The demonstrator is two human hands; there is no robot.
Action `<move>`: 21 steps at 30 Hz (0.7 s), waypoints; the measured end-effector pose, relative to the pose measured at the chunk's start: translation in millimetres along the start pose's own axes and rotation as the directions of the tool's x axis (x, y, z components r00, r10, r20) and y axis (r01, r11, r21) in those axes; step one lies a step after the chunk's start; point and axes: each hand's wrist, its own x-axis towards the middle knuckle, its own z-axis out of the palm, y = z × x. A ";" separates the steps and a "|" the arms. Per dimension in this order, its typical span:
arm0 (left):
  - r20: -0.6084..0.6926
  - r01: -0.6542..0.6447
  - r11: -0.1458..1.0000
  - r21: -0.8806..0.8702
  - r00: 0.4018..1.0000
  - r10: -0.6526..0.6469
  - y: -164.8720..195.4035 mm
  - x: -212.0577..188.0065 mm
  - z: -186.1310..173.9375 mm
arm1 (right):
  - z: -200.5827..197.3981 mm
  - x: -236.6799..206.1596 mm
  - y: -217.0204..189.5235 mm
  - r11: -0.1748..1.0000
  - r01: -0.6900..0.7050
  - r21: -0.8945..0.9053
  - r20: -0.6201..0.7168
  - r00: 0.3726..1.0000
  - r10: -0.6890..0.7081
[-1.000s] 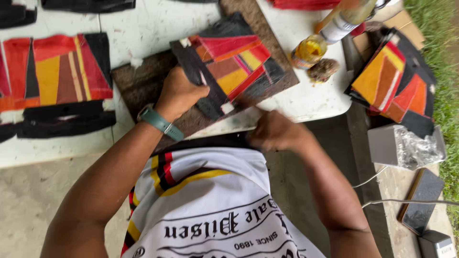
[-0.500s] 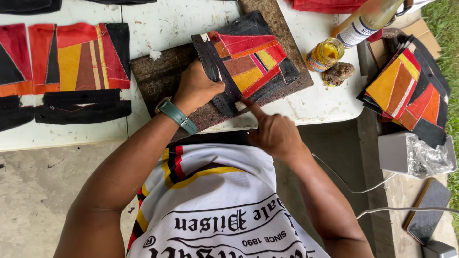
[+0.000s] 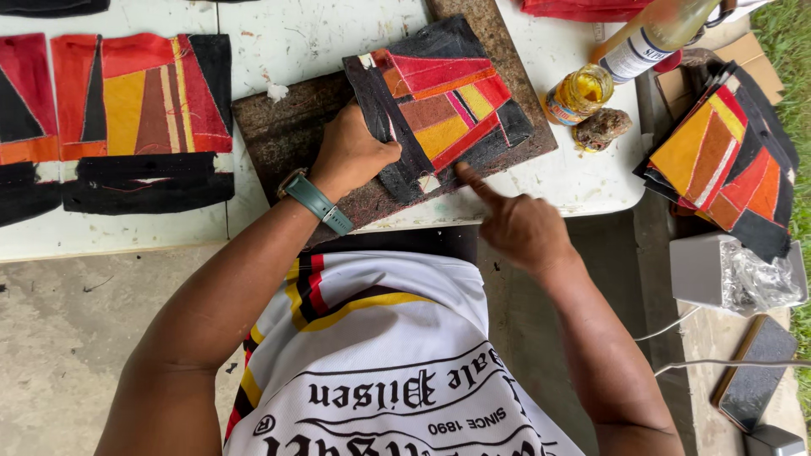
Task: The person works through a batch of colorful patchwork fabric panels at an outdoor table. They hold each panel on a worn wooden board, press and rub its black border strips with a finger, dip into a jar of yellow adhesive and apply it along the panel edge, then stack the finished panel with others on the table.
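My left hand point(image 3: 351, 156) presses curled on the patchwork panel point(image 3: 439, 105) lying on a dark board point(image 3: 287, 127) on the white tabletop point(image 3: 279, 34). My right hand point(image 3: 519, 224) holds nothing, its forefinger touching the panel's near edge. A yellow jar point(image 3: 577, 93) sits right, beside a white-labelled bottle point(image 3: 650, 38).

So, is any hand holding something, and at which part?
The left hand presses the patchwork piece flat at its left black edge. The right hand only touches its lower edge with one finger, gripping nothing.
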 end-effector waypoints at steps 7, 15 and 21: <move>0.015 -0.060 0.998 -0.024 0.998 0.060 2.5 -0.3 -2.1 | -7.9 -4.2 33.6 0.993 0.017 -0.119 -0.101 0.994 -0.030; -0.003 -0.041 0.999 -0.020 0.999 0.041 6.2 -2.1 -1.1 | -12.1 15.8 88.6 0.962 -0.262 0.079 0.031 0.965 0.260; 0.046 0.025 1.000 0.006 0.999 -0.025 7.1 -2.6 -2.6 | -3.1 -5.0 59.2 0.063 -0.109 0.992 0.105 0.993 0.058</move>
